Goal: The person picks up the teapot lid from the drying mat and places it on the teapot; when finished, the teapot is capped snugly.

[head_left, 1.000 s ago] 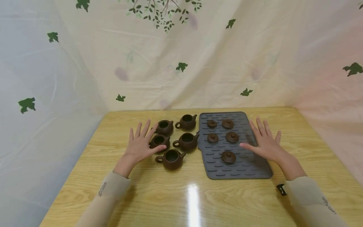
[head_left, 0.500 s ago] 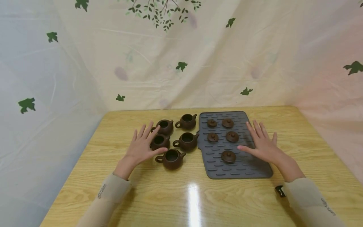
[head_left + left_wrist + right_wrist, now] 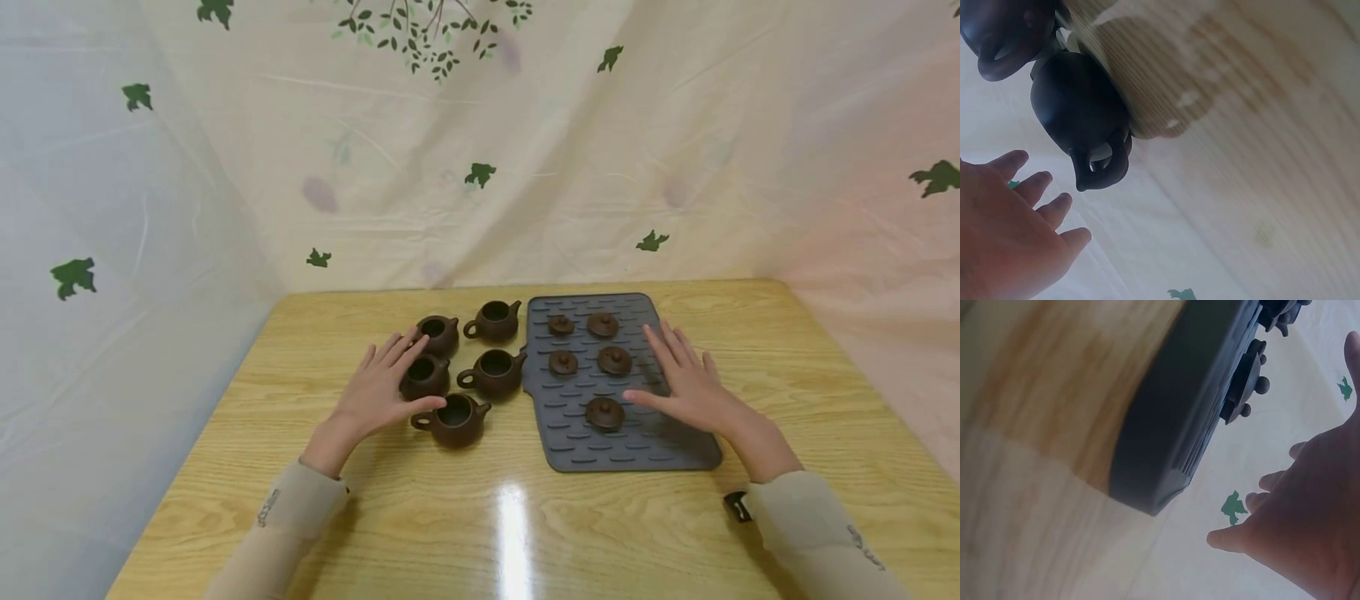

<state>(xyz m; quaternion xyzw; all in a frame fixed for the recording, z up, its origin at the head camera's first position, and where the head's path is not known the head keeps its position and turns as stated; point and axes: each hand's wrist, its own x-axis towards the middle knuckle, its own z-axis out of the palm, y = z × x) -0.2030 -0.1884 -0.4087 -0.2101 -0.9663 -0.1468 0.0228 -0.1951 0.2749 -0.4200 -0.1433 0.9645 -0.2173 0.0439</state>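
Several small dark brown teapots without lids stand grouped on the left half of the table; the front teapot [image 3: 459,425] has its spout to the right. My left hand [image 3: 378,393] hovers with spread fingers beside the group, overlapping the left teapots in the head view. In the left wrist view a teapot's handle [image 3: 1110,165] is near the fingertips. On a grey ridged mat [image 3: 577,450] lie several round teapot lids, among them a front lid [image 3: 604,414]. My right hand [image 3: 693,387] is held over the mat's right side, fingers spread and holding nothing.
A wooden table [image 3: 390,533] runs back to a pale cloth backdrop [image 3: 405,208] printed with green leaves. The mat's left edge lies close to a teapot's spout [image 3: 519,360]. A small black clip [image 3: 738,506] shows at the right sleeve.
Both hands have shifted slightly inward, the left to the right and the right to the left, with their fingers dipping a little lower. Teapots, lids and mat have stayed put.
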